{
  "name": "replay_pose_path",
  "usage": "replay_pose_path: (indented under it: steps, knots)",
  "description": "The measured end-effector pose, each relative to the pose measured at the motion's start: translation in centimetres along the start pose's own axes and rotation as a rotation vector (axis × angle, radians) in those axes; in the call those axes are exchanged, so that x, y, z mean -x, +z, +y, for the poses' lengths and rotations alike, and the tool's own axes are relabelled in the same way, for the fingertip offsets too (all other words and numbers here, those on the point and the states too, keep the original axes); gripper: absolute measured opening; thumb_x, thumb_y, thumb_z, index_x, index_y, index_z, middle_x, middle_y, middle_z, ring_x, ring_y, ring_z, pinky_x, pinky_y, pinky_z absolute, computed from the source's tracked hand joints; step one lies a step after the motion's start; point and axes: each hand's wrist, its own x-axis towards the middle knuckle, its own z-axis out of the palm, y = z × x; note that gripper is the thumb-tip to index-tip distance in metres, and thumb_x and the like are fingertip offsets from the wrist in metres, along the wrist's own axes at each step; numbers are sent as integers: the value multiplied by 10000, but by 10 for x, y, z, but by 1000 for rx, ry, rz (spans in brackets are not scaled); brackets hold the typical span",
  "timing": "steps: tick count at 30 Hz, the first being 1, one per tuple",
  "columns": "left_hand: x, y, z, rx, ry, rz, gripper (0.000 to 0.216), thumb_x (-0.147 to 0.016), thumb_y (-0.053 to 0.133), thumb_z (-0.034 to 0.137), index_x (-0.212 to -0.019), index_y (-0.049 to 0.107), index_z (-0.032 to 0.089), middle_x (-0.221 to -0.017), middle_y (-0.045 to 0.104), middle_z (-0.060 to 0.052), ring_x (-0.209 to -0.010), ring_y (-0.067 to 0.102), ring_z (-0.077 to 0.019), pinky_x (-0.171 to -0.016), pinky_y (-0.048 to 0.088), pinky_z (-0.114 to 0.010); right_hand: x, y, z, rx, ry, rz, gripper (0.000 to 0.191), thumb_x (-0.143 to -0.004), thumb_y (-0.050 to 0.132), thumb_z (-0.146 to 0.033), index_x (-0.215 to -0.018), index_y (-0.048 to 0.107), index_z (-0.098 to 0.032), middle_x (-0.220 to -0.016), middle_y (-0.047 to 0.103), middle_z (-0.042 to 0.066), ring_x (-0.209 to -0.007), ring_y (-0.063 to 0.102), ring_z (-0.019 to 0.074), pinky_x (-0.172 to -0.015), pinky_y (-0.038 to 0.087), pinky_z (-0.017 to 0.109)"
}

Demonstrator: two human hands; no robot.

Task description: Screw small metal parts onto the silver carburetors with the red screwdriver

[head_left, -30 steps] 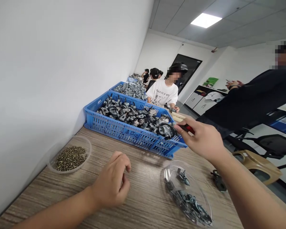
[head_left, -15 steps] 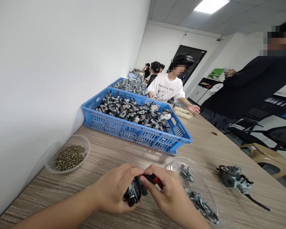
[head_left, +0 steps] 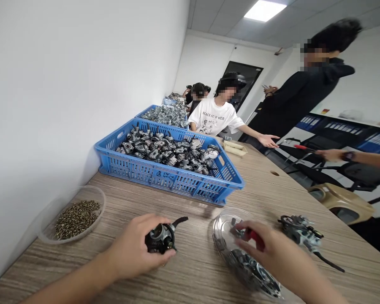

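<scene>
My left hand (head_left: pixel 133 249) is closed around a small black and silver metal part (head_left: pixel 161 238) with a short black hose, held just above the wooden table (head_left: pixel 190 202). My right hand (head_left: pixel 269 251) grips a red-handled tool (head_left: pixel 253 237) and hovers over a clear plastic bowl (head_left: pixel 223 219) of metal pieces. Its fingertips are at the bowl's near rim.
A blue crate (head_left: pixel 164 177) full of similar parts stands behind, a second crate (head_left: pixel 164 113) beyond it. A clear bowl of brass screws (head_left: pixel 74 214) sits left; another part (head_left: pixel 299 232) lies right. Seated people, a standing person in black and a chair (head_left: pixel 342 202) are at the right.
My hands have come apart: the left keeps the metal part, the right has moved right with the red tool to the bowl. The view has turned a little to the right.
</scene>
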Motion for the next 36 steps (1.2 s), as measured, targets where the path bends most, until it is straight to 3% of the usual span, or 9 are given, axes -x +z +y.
replay_pose_path:
  steps: [3,10,15,17,21,25,28,31,36]
  knots:
    - [0,-3,2,-38,-75,-38,420,-863,832,333,-1270,755,261,-1120,825,-73,-1042,795,-311,-945,649,-453,-4,18,13,-68,49,-196,458,-860,765,-496,-1259,795,-273,-1077,845,90,-956,780,324,-825,575,388]
    - [8,1,-1,-114,-81,-79,482,-923,779,332,-1381,644,267,-1375,771,-119,-1249,744,-354,-1095,607,-529,6,15,9,-124,64,-246,258,-854,702,-401,-1047,830,-287,-1041,851,75,-950,781,320,-817,567,377]
    - [12,-6,5,-181,-95,-238,970,-707,978,419,-1548,511,298,-1539,664,-148,-1383,650,-440,-1166,545,-629,13,15,5,-3,145,-270,361,-739,786,-336,-1098,828,-322,-1035,844,72,-931,771,359,-772,534,408]
    - [12,-9,7,-198,-107,-316,1066,-658,1009,398,-1580,482,304,-1573,631,-156,-1416,620,-451,-1180,529,-635,13,18,2,22,161,-273,366,-730,804,-331,-1095,832,-323,-1042,845,77,-939,773,371,-772,528,415]
    - [9,-9,7,-220,-126,-351,870,-786,877,264,-1564,487,268,-1558,643,-163,-1431,617,-414,-1207,504,-611,7,21,-4,25,169,-276,316,-776,795,-379,-1076,831,-287,-973,847,91,-857,777,354,-716,526,397]
    - [6,-9,9,-169,-181,-322,781,-787,824,222,-1499,505,234,-1497,688,-165,-1364,673,-391,-1170,535,-577,6,20,-6,28,122,-276,255,-845,760,-436,-1042,832,-290,-976,850,91,-881,776,347,-741,530,398]
    - [5,-10,10,-116,-201,-300,655,-759,821,198,-1368,583,245,-1341,759,-118,-1222,740,-368,-1067,597,-540,6,15,0,34,98,-242,314,-966,633,-496,-1083,824,-276,-975,850,108,-874,780,351,-751,540,421]
    - [6,-8,8,-85,-175,-279,577,-732,846,213,-1267,630,256,-1250,774,-89,-1146,756,-357,-1006,626,-515,3,9,9,1,41,-116,405,-1044,524,-535,-1107,804,-249,-990,853,123,-861,790,344,-752,577,437]
    - [12,2,1,-105,-25,-195,690,-752,835,228,-1396,594,284,-1315,764,-101,-1200,754,-360,-1058,628,-514,-3,8,-10,-160,-186,124,379,-1092,560,-511,-1291,726,-235,-1210,820,145,-1040,785,323,-896,626,449]
